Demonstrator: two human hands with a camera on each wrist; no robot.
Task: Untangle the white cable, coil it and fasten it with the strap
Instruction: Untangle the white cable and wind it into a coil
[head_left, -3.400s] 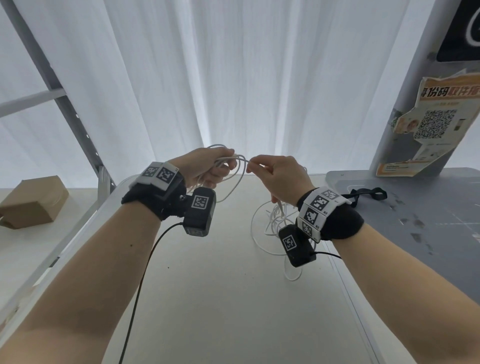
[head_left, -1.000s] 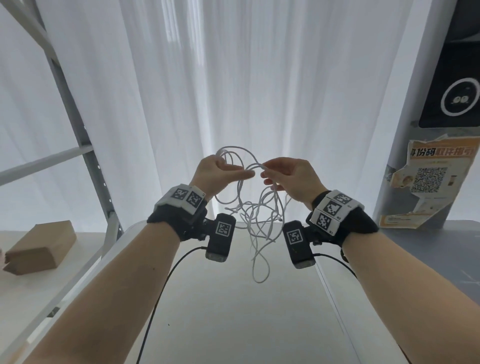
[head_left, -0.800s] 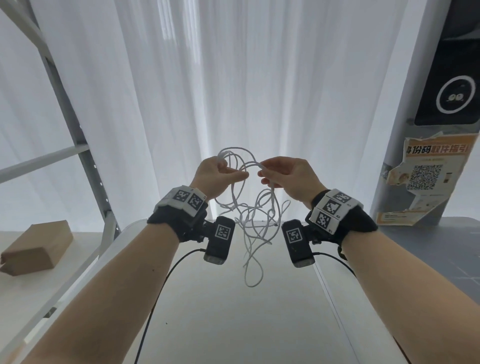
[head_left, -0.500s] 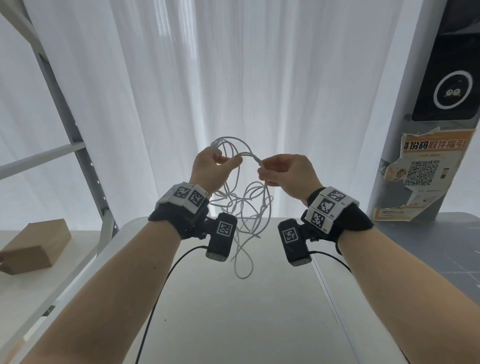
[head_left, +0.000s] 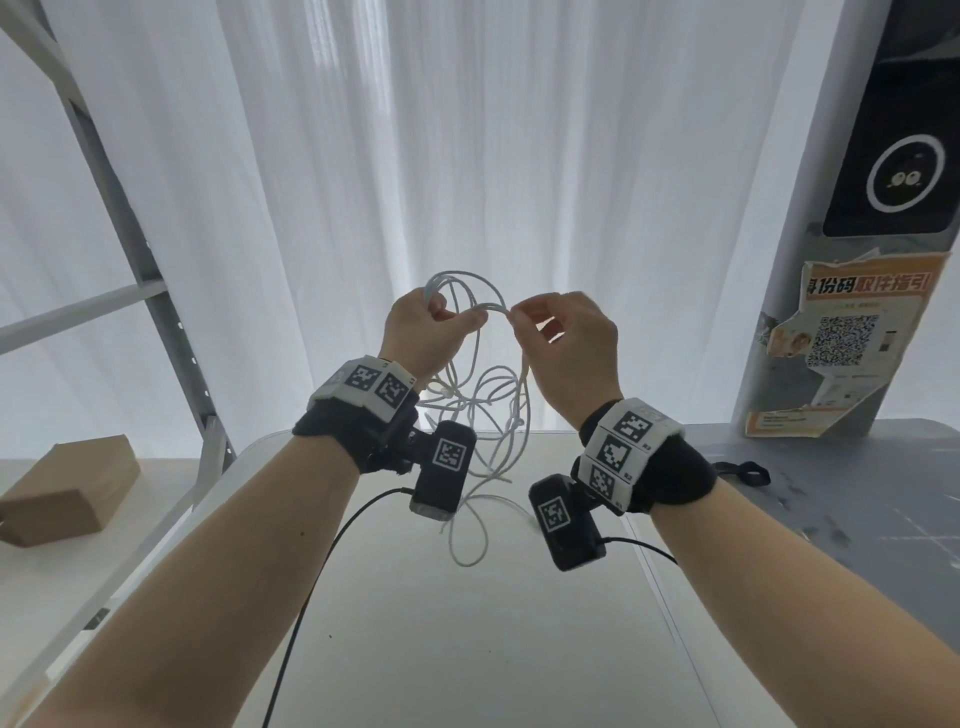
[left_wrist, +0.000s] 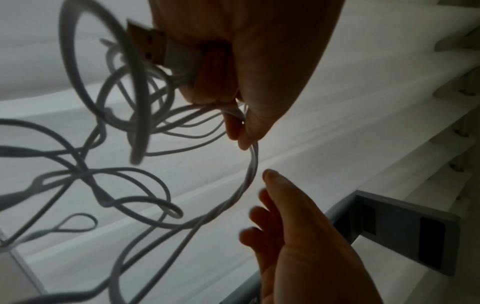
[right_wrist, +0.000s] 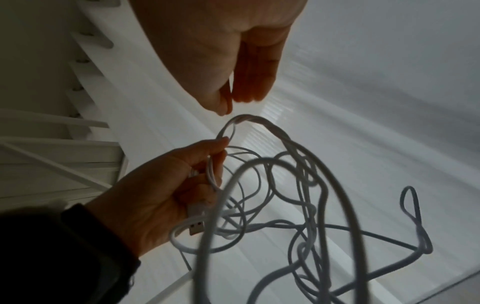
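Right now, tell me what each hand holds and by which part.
Left hand grips the white cable at its USB plug end, several strands bunched in the fist. Right hand holds nothing: its fingertips sit beside the cable, not pinching.

Two bare hands, a left hand (head_left: 423, 332) and a right hand (head_left: 569, 348), each wrist wearing one black band with a small black camera. One thin white tangled cable (head_left: 488, 410), with one metal USB plug (left_wrist: 149, 48) showing. One black strap (head_left: 743, 470), one brown cardboard box (head_left: 67, 491), and, as far as I can make out, one orange-and-white paper poster (head_left: 852, 343)
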